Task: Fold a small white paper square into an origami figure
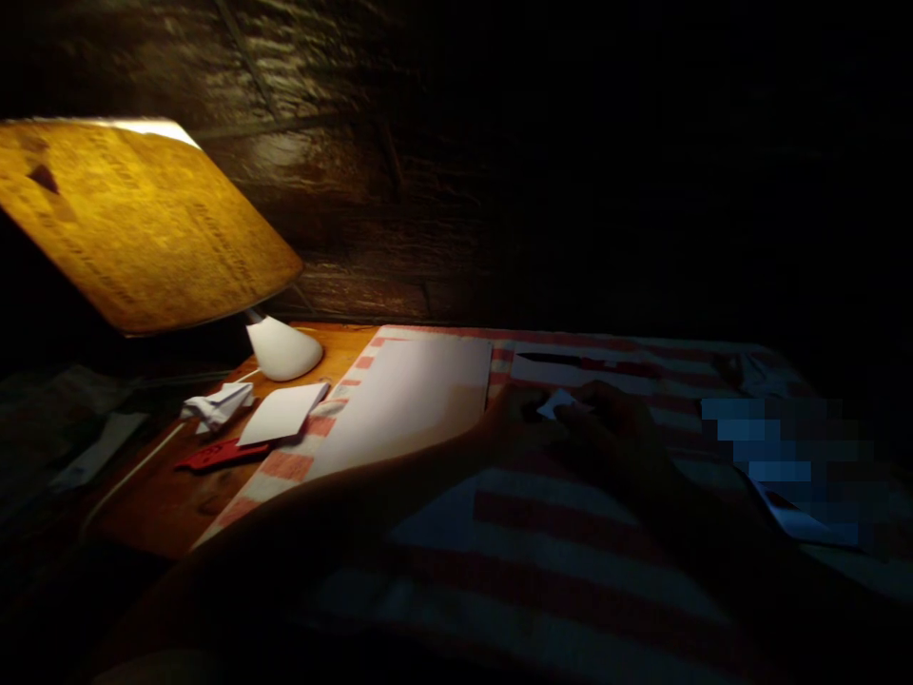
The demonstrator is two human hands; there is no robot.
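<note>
In the dim middle of the head view, my left hand (514, 409) and my right hand (617, 419) are close together over the striped cloth. Between them is a small piece of white paper (558, 404), with the fingers of both hands closed on its edges. Deep shadow hides most finger detail. Just beyond the hands lies a knife (553, 360) with a dark blade and a reddish handle, resting on a pale sheet. A large white sheet of paper (420, 390) lies flat to the left of my left hand.
A lit lamp with a yellow shade (149, 228) and white base (283, 350) stands at left. Near it are a white paper stack (281, 414), a red flat object (221, 455) and crumpled paper (218, 407). A pixelated bluish object (791, 457) lies right. Behind rises a wall (320, 209).
</note>
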